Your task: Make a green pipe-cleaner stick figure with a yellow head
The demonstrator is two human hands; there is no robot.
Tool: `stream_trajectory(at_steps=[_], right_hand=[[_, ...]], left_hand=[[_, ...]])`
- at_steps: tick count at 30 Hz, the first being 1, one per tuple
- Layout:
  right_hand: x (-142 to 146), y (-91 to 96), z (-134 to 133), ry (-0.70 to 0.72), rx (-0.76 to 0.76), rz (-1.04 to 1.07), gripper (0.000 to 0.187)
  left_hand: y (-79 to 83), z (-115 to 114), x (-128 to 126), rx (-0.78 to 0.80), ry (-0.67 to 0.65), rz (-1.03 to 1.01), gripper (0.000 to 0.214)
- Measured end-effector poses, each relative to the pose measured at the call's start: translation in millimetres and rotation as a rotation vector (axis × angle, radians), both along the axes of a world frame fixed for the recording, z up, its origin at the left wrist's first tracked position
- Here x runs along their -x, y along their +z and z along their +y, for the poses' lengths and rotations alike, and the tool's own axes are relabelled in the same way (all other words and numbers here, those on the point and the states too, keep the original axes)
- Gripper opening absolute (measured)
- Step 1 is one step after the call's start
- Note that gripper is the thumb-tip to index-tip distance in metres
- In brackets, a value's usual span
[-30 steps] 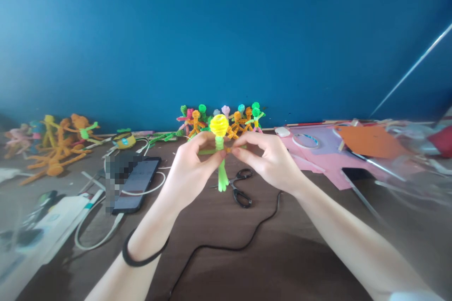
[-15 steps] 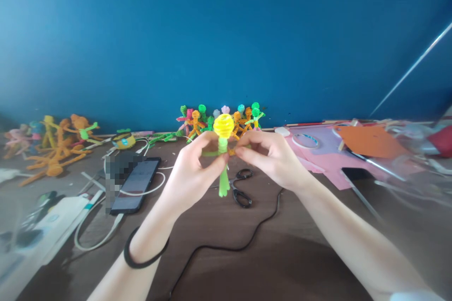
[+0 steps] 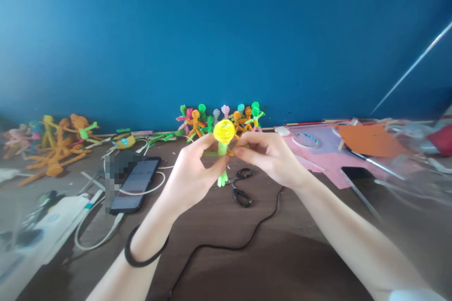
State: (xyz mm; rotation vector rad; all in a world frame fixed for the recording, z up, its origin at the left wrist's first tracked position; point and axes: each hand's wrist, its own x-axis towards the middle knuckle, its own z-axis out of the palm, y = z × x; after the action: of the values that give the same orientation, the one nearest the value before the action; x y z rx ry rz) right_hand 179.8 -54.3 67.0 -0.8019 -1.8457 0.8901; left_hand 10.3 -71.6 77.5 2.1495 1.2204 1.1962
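A pipe-cleaner figure (image 3: 223, 132) with a coiled yellow head and a light green body is held up in the air at the middle of the view. My left hand (image 3: 194, 167) is closed around its body, thumb in front and fingers behind. My right hand (image 3: 270, 157) pinches the figure's small orange arm on the right side between thumb and fingertips. A green arm pokes out at the left, partly behind my left fingers. Below and behind the figure lies a pair of black-handled scissors (image 3: 242, 197) on the dark table (image 3: 226, 263).
Several pipe-cleaner figures (image 3: 195, 123) stand against the blue wall. More orange figures (image 3: 56, 162) lie at left, near a phone (image 3: 136, 186) with white cables. A black cord (image 3: 226, 247) crosses the table. Pink sheets (image 3: 307, 150) and an orange piece (image 3: 370, 141) lie at right.
The figure has tipped so its head leans toward me and its legs look shorter, angled away. Both hands keep their hold in nearly the same place.
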Motion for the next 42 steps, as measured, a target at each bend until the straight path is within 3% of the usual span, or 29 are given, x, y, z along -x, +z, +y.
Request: stream_trajectory(at_steps=[7,9,12,16,30,42], right_hand=[[1,0.9,2,0.036,0.142,0.04,0.02],[2,-0.1,3,0.002,0.088,-0.009,0.019],[3,-3.2,3,-0.104,-0.109,-0.094,0.011],[2,-5.7,4,-0.162,-0.295,-0.142,0.01],[1,-4.6,5,-0.143,-0.318,-0.235,0.005],[-2,-10.2,9,-0.148,-0.658,-0.334,0.01]], left_hand=[[0.2,-1,0,-0.046,0.036,0.052,0.016],[-0.8,-1,0,-0.022,0.068,0.026,0.015],[-2.3,2,0,0.082,0.084,-0.02,0.017],[-3.0,6,1,0.249,-0.002,-0.068,0.022],[-4.1,5,2,0.253,0.012,-0.106,0.023],[-4.6,9,3,0.384,-0.061,-0.278,0.022]])
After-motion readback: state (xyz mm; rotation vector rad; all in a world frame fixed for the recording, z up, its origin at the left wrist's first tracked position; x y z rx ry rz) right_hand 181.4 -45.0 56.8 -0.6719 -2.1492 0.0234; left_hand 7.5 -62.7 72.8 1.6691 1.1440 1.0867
